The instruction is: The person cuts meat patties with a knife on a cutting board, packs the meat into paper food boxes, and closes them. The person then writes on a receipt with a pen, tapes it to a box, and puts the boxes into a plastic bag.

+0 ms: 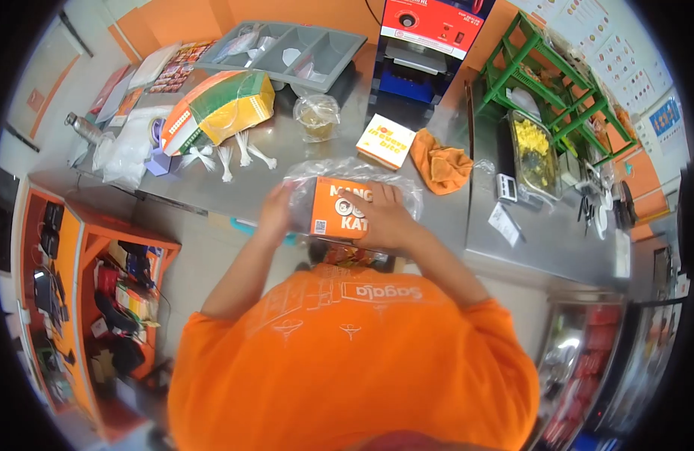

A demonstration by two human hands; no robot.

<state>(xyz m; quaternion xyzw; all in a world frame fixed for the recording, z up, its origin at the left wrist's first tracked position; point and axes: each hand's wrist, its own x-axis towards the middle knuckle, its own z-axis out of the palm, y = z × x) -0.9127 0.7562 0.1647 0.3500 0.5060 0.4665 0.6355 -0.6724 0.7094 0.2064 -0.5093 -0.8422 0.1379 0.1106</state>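
An orange and black food box [333,204] with white lettering lies at the steel table's front edge, close to my body. Clear plastic bag film [352,167] spreads around and behind it. My right hand [384,216] grips the box from the right, its fingers across the printed top. At the left side, my left hand [275,213] is closed on the plastic bag beside the box; its fingertips are partly hidden. Just beyond are a white and yellow box [385,143], a crumpled orange cloth [440,161] and a plastic-wrapped cup [317,119].
A grey divided tray [347,46] and a cup sealer [422,52] stand at the back. Knotted plastic bags [225,161] lie beside a colourful package [219,109] on the left. On the right are a green rack [512,56] and a container of yellow food [535,154].
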